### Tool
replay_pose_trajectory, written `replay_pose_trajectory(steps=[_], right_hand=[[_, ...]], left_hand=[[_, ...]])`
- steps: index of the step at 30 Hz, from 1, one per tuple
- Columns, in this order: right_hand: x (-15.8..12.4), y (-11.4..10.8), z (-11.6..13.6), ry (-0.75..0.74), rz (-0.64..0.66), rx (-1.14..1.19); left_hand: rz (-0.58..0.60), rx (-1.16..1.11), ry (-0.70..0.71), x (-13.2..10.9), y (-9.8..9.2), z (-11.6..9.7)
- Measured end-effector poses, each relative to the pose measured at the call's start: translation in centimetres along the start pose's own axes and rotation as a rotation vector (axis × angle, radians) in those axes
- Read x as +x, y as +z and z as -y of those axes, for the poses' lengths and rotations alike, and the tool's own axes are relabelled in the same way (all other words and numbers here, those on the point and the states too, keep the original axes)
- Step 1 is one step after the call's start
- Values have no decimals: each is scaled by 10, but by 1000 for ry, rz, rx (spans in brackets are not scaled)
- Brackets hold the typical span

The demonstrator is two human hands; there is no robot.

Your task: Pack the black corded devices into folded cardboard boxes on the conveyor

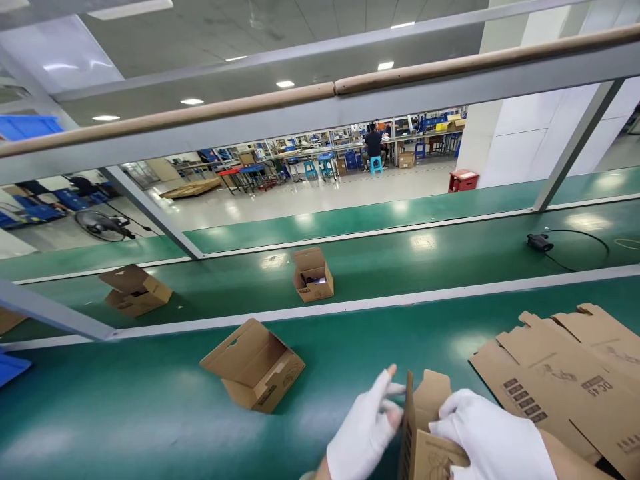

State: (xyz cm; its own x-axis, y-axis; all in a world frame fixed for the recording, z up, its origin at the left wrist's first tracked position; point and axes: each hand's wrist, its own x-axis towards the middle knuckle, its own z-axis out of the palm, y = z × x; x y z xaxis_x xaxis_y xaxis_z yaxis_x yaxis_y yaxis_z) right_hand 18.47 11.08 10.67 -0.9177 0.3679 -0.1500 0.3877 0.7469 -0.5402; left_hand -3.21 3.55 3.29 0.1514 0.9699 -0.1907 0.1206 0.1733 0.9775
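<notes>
A partly folded cardboard box (pixel 440 455) stands at the lower edge of the view, its top flaps raised. My left hand (pixel 367 420), in a white glove with bare fingertips, is beside the box's left panel with its fingers apart. I cannot tell whether it touches the panel. My right hand (pixel 490 433), also gloved, is closed over the box's right side, its fingertips reaching into the opening and partly hidden. To the left, an open cardboard box (pixel 275 387) sits tilted toward me with its lid up. Flat printed cardboard blanks (pixel 555 373) lie stacked at the right.
Beyond a white rail (pixel 370 305) runs a green conveyor belt (pixel 240 283). It carries an open box with items inside (pixel 314 287), another open box (pixel 137 297) and a black device with a cable (pixel 540 243). Slanted metal posts (pixel 150 210) rise from the rails. A person (pixel 373 143) sits far off.
</notes>
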Motion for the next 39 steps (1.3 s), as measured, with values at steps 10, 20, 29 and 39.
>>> replay_pose_trajectory(steps=[10, 20, 29, 39], right_hand=[[-20, 19, -19, 52, -483, 146], [-26, 32, -45, 206, -85, 1209], [-4, 3, -59, 47, 336, 1258], [29, -24, -1, 121, 313, 173]], left_hand=[[162, 191, 89, -13, 16, -25], [144, 117, 116, -21, 18, -31], [91, 128, 294, -29, 21, -38], [113, 91, 212, -30, 21, -38]])
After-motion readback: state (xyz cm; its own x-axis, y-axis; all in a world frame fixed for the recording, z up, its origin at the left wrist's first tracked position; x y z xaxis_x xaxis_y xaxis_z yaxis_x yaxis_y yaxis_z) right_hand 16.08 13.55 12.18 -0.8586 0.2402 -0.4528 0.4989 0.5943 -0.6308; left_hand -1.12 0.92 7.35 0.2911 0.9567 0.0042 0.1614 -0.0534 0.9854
